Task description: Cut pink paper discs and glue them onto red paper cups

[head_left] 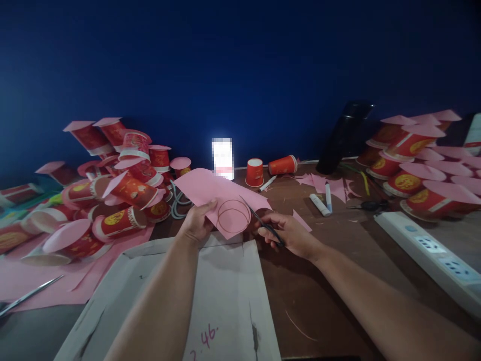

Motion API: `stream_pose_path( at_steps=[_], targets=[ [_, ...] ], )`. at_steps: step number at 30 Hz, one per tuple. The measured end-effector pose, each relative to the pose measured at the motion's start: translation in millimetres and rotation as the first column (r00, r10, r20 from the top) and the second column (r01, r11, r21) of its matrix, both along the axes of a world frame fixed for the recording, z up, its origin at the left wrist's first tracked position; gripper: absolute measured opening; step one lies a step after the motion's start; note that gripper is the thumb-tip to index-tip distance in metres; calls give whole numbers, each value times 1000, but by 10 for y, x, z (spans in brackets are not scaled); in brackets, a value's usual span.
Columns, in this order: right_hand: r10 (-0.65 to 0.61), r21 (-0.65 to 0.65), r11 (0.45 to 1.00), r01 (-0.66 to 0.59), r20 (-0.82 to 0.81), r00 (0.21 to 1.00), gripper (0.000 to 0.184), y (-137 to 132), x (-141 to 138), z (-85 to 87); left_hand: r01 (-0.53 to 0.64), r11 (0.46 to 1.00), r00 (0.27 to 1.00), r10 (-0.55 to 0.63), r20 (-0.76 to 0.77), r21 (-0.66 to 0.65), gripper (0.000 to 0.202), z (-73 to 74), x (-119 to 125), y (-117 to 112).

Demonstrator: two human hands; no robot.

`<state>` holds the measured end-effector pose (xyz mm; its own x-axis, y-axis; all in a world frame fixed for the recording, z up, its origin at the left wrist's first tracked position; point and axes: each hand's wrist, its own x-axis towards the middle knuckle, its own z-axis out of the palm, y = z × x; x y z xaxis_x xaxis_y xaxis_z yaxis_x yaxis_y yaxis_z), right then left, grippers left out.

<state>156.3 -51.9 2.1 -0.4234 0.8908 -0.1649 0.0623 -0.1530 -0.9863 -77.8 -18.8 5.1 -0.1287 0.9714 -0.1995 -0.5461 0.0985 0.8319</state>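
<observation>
in the grasp of the left hand [197, 220], pink paper [221, 191], circle outlines [233, 217] just rightward; scissors [278, 237] in the right hand [288, 233]

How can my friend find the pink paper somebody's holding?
Find the big grey sheet with purple writing. At its far edge, the left hand holds the pink paper. Unlike the pink discs on red cups, it shows brown circle lines.

On your table [300, 286], a paper-cup pile [137, 193] lies left and a power strip [432, 263] right; your paper sheet [225, 191] is between them.
</observation>
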Motion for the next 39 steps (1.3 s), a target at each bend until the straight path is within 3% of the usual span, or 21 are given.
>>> stream_pose_path(
  at_steps=[15, 27, 31, 35, 39],
  targets=[
    [27, -14, 1000, -27, 10, 1000, 35, 7, 17, -35, -31, 999, 999, 30, -24, -18, 35, 43, -34, -7],
    [43, 2, 999, -44, 29, 999, 37, -8, 15, -27, 12, 1000, 1000, -12, -12, 5, 29, 30, -52, 11],
    [-61, 7, 998, 61, -2, 998, 39, -5, -25, -16, 22, 999, 997, -25, 80, 40, 33, 70, 71, 42],
    [-204, 15, 979, 205, -60, 977, 41, 13, -44, -20, 113, 992, 975, -122, 185, 60, 35, 110, 296, 1],
    [-235, 26, 971, 237, -60, 970, 43, 4, -65, -16, 99, 995, 964, -96, 248, 1, 27, 90, 515, -100]
  ],
)
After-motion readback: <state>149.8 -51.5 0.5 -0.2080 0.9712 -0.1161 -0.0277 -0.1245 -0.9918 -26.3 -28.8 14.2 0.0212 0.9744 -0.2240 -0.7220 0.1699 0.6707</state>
